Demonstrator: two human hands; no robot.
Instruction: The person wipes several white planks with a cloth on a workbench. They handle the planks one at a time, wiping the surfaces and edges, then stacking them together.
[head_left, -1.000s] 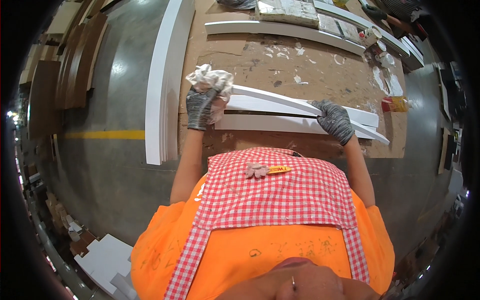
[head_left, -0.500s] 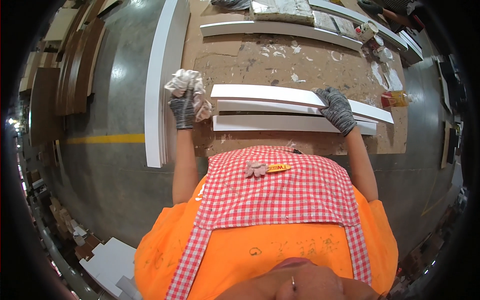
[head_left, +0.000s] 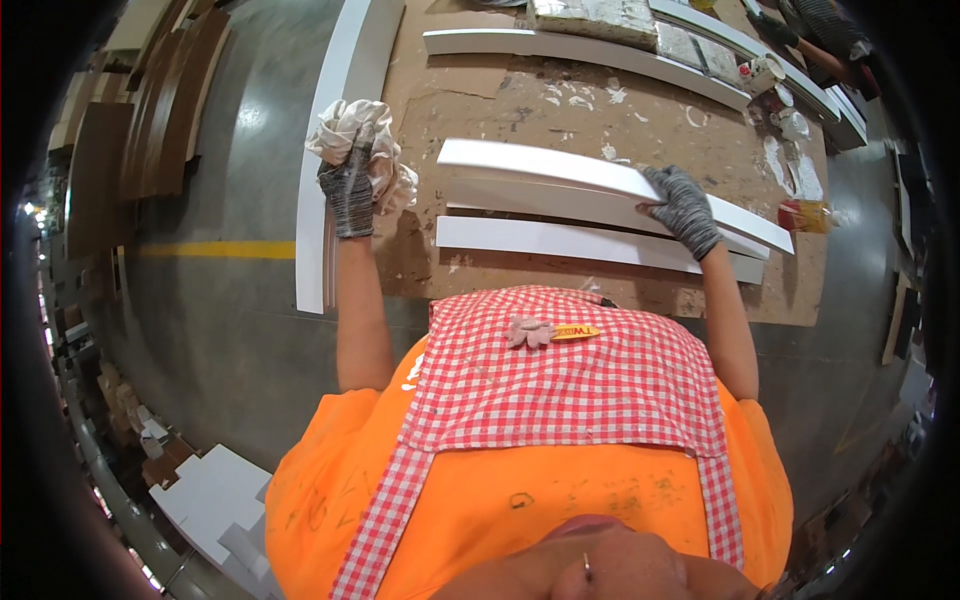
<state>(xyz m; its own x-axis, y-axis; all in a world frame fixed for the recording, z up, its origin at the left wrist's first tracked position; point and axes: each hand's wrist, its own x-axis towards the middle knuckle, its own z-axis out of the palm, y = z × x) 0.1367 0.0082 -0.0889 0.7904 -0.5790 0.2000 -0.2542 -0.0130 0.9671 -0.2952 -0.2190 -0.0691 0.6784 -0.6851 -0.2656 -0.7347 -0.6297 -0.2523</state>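
White rag [head_left: 362, 140] in left hand [head_left: 348, 190], right hand [head_left: 683, 208] on white board [head_left: 600, 185]

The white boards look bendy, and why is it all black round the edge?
In the head view, the fisheye lens bends straight edges, so the white board under the right hand curves; black corners lie outside the lens circle; a glare spot shines on the grey floor.

Left hand [head_left: 349, 190] clenched, right hand [head_left: 683, 208] gripping, arms extended

Single head-worn fisheye view, aimed steeply down from above the person's chest. Near: the red-checked apron [head_left: 560, 390]. Far: the brown workbench [head_left: 520, 100]. Left: grey floor [head_left: 230, 320]. Straight edges bend toward the rim.
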